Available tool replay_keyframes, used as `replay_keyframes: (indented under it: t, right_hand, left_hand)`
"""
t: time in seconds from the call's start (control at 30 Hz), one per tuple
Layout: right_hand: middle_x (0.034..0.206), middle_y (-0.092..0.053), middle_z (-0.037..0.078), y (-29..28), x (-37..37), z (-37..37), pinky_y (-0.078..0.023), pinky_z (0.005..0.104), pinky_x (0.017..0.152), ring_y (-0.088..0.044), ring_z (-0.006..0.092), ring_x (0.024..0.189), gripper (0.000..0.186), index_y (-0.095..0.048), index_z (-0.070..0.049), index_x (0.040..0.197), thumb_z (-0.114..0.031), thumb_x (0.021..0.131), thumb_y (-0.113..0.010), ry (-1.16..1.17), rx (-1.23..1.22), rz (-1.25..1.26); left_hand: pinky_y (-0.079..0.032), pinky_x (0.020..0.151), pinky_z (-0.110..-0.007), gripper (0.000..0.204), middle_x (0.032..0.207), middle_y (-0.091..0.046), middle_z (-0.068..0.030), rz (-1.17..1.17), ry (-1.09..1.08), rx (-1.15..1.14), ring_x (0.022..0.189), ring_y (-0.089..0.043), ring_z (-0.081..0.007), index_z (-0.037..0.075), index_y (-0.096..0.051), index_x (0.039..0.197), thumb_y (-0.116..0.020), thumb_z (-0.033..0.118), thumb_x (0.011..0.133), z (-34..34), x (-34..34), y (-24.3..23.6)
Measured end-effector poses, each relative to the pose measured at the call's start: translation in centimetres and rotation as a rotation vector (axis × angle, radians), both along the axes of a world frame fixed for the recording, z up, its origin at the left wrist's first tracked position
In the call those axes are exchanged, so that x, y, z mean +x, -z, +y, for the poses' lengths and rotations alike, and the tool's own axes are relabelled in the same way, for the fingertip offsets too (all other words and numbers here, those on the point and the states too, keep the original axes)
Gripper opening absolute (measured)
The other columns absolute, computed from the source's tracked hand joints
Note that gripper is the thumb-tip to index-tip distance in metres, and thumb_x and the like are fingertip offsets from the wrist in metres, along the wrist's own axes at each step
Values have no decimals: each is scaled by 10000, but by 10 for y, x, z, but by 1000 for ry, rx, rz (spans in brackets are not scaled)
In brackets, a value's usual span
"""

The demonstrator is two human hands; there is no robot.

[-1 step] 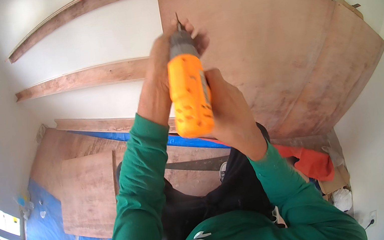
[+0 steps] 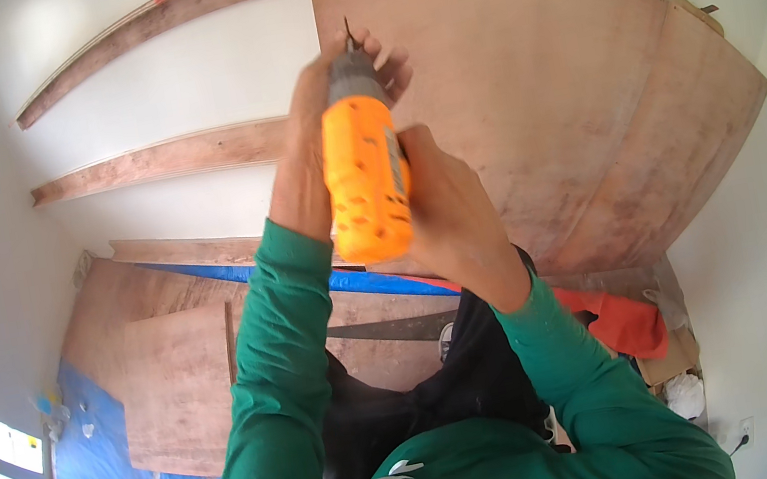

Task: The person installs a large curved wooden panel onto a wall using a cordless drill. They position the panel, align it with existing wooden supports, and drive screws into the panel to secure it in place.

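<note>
An orange and grey power drill (image 2: 363, 177) points away from me, its thin dark bit (image 2: 347, 28) up against the view of a large plywood sheet (image 2: 530, 83). Whether the tip touches the sheet, I cannot tell. My right hand (image 2: 456, 197) is wrapped round the drill's handle, which is mostly hidden under the drill body. Beside the chuck, my left hand (image 2: 307, 100) reaches forward with fingers curled around the base of the bit. What those fingers pinch, if anything, is hidden behind the drill.
Wooden battens (image 2: 167, 159) run across the white wall at left, ending at the sheet's edge. Loose plywood (image 2: 180, 385) lies on a blue tarp (image 2: 93, 471) at lower left. A red-orange cloth (image 2: 626, 326) lies at right, near a wall outlet (image 2: 745, 431).
The drill and both hands have shifted slightly up and to the left. My grip on the drill stays the same.
</note>
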State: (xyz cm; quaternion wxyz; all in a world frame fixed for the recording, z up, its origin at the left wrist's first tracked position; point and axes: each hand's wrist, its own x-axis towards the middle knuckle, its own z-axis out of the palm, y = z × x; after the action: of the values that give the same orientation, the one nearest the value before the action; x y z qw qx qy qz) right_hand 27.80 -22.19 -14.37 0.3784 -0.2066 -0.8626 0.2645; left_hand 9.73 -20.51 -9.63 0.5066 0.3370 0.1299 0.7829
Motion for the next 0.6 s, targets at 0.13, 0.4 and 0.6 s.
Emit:
replay_keyframes:
  t: [0.13,0.4,0.6]
  right_hand:
    - [905,-724,254,-55,-32,19,-567,531,721,-710,481,857,442,-523,-26,1154,-277,911,-794,26,265,89]
    - [938,-756,191,-145,17,56,-578,395,767,-724,334,852,335,-689,-3,1117,-174,868,-836,30,481,48]
    - [927,-754,176,-167,19,56,-567,368,768,-701,292,804,307,-700,16,1119,-113,868,-822,95,472,-13]
  left_hand:
    - [-639,899,-413,269,1084,-714,-99,205,-125,63,1004,-717,-258,29,-657,1116,-615,293,1092,16,-26,-41]
    - [-626,946,-406,411,1177,-732,-153,273,79,180,1078,-726,-264,-20,-636,1309,-556,341,1130,95,-61,-81]
    - [-459,1172,-454,392,1330,-684,-95,100,277,359,1301,-611,-266,70,-626,1313,-583,407,1116,127,-43,-63]
